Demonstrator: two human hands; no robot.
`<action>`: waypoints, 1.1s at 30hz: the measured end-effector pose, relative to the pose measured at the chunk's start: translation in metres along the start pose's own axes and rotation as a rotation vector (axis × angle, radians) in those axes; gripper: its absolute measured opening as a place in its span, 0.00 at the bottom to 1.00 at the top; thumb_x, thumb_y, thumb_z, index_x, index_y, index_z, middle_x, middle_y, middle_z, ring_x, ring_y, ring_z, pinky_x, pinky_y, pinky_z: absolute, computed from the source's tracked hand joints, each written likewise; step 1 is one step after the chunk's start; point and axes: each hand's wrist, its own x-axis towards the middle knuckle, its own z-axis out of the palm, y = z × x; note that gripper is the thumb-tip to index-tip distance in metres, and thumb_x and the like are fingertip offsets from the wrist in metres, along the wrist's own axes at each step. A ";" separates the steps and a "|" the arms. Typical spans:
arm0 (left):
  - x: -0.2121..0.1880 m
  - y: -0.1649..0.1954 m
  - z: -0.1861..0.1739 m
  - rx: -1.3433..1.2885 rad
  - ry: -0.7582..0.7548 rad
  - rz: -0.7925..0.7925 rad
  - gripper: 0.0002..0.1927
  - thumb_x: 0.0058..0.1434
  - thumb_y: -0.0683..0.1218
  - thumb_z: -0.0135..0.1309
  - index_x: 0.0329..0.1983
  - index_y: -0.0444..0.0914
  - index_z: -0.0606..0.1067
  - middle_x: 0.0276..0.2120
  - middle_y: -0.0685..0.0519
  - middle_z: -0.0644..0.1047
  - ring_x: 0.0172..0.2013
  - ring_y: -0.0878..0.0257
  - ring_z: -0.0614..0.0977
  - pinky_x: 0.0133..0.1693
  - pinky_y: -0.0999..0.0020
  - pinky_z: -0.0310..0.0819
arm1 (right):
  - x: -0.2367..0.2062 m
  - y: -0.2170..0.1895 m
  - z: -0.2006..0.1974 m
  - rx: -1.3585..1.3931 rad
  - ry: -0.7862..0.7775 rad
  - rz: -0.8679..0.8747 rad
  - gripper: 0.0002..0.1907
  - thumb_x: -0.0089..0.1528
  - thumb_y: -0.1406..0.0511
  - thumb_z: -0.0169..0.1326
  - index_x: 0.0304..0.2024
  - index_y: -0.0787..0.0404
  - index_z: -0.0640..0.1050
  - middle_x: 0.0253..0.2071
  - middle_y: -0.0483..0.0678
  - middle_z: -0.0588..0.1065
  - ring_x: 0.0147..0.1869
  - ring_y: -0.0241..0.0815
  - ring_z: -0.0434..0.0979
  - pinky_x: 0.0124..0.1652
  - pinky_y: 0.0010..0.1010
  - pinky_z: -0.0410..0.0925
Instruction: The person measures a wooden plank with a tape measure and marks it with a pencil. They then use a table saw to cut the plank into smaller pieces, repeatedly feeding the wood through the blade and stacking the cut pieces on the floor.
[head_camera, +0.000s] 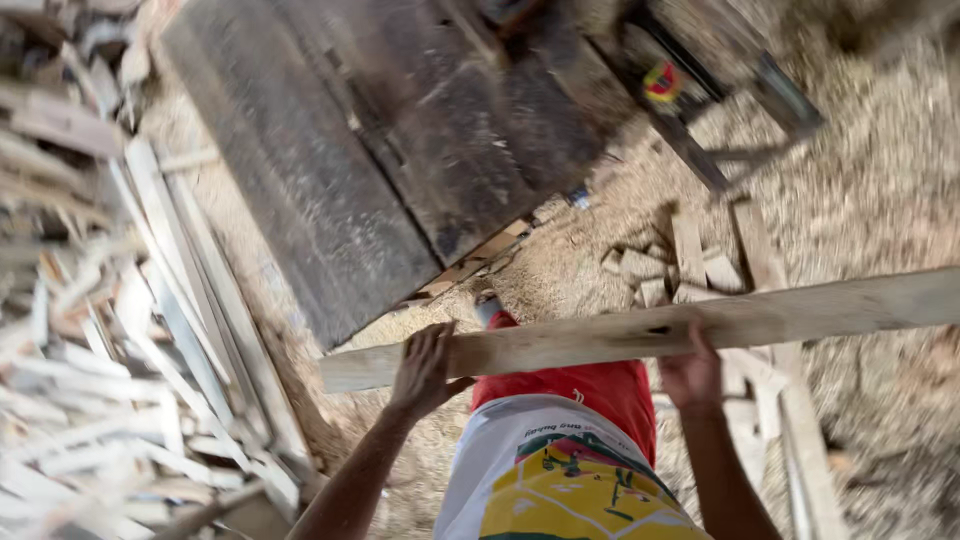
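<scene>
Plank (640, 332): a long pale board, held crosswise in front of the body, off the ground, slightly tilted with its far end rising past the right hand. The left hand (425, 368) is clasped over the near edge close to the board's left end, fingers wrapped on top. The right hand (690, 372) is gripped on the underside nearer the middle, thumb side hidden; a dark knot is seen just above it.

Beyond the hands a dark, worn bench (400, 150) is seen, nothing laid on it where visible. To the left of the left hand a heap of thin offcuts (110, 350) is stacked. Short blocks (660, 265) lie in sawdust (880, 180) past the right hand.

Judged progress: the board is lifted and carried, not yet set on the bench; no cut is visible on it.
</scene>
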 end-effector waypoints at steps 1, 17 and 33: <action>-0.004 0.003 -0.009 -0.042 0.084 0.005 0.55 0.42 0.56 0.74 0.68 0.33 0.60 0.59 0.37 0.68 0.59 0.40 0.69 0.61 0.44 0.62 | 0.000 0.019 0.039 -0.025 0.021 0.063 0.24 0.73 0.56 0.60 0.68 0.55 0.75 0.52 0.46 0.76 0.54 0.41 0.76 0.55 0.37 0.73; -0.106 -0.262 -0.030 -0.169 -0.224 -0.692 0.50 0.51 0.53 0.71 0.72 0.40 0.57 0.57 0.46 0.71 0.56 0.52 0.73 0.58 0.47 0.70 | 0.059 0.343 0.298 -0.821 -0.385 0.971 0.29 0.68 0.51 0.56 0.62 0.64 0.70 0.56 0.54 0.75 0.57 0.50 0.77 0.57 0.44 0.73; 0.043 -0.408 -0.100 0.057 -0.060 -0.797 0.53 0.43 0.48 0.76 0.72 0.44 0.63 0.65 0.45 0.67 0.63 0.48 0.67 0.64 0.47 0.61 | 0.198 0.199 0.332 -1.784 -0.147 0.157 0.18 0.70 0.59 0.51 0.59 0.60 0.77 0.52 0.51 0.80 0.49 0.39 0.82 0.46 0.29 0.77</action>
